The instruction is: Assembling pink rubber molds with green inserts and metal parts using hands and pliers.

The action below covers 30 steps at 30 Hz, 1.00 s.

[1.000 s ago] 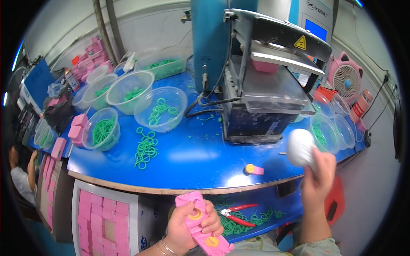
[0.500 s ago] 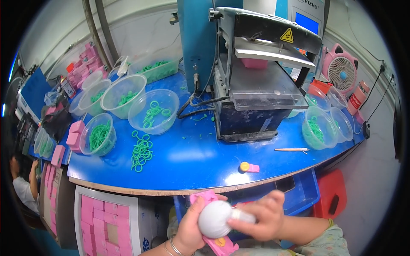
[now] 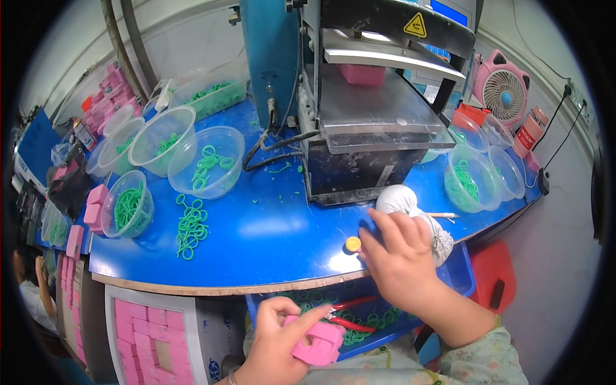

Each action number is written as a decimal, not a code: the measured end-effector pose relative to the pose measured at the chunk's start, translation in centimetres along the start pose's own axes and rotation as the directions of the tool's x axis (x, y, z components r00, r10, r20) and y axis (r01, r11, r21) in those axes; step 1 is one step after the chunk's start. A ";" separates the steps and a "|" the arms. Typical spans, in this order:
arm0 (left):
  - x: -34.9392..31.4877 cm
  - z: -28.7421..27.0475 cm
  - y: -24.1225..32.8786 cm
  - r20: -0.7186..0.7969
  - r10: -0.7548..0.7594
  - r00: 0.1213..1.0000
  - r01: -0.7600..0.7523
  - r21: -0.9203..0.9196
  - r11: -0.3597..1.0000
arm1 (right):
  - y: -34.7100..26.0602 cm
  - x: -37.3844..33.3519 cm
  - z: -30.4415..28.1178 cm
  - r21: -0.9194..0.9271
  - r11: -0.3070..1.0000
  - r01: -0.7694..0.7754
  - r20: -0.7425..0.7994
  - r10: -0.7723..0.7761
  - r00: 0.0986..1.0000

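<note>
My left hand [image 3: 276, 350] grips a pink block with a hollow [image 3: 319, 343] in front of the table edge. Over the table's front right part, my right hand [image 3: 401, 256] has its fingers apart. Its fingertips are beside a small yellow round piece [image 3: 353, 244]; the pink strip under that piece is hidden by the hand. Just beyond the right hand lies a white cloth bag [image 3: 396, 200] with a round full end and a gathered tail.
A press machine [image 3: 359, 160] stands at the back, a pink piece [image 3: 361, 74] inside. Clear bowls [image 3: 206, 163] with green rings sit left and right. Loose green rings [image 3: 191, 224] lie on the blue table. Red-handled pliers [image 3: 353, 325] rest in the blue bin [image 3: 471, 280] below.
The white bag went from my right hand, against the pink block, onto the table. My right hand moved up to the yellow piece. The left hand shifted slightly left with the pink block.
</note>
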<state>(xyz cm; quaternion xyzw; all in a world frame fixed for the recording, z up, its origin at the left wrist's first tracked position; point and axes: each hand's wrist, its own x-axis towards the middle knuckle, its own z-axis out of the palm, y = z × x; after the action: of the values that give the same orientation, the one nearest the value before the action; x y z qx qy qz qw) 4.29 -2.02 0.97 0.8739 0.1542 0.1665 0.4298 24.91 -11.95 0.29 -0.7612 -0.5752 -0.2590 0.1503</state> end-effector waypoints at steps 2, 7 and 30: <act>0.2 0.1 0.3 -0.146 0.121 0.982 -0.097 0.162 0.982 | -0.2 0.4 0.3 0.037 0.999 0.033 0.050 -0.035 0.998; -0.6 1.0 -2.2 -0.343 0.324 0.882 -0.239 0.267 0.934 | -1.3 -0.3 -1.7 0.670 0.714 -0.202 0.218 0.070 0.973; -0.4 1.8 -3.2 0.002 0.392 0.920 -0.361 0.392 0.846 | -3.6 -1.1 -2.7 0.651 0.664 0.368 0.025 -0.503 0.864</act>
<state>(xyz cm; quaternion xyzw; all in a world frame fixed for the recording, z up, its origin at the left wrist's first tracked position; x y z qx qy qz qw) 4.23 -1.55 -2.72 0.9470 0.0263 0.2481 0.2025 20.67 -13.19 1.60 -0.5282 -0.8056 -0.0023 0.2682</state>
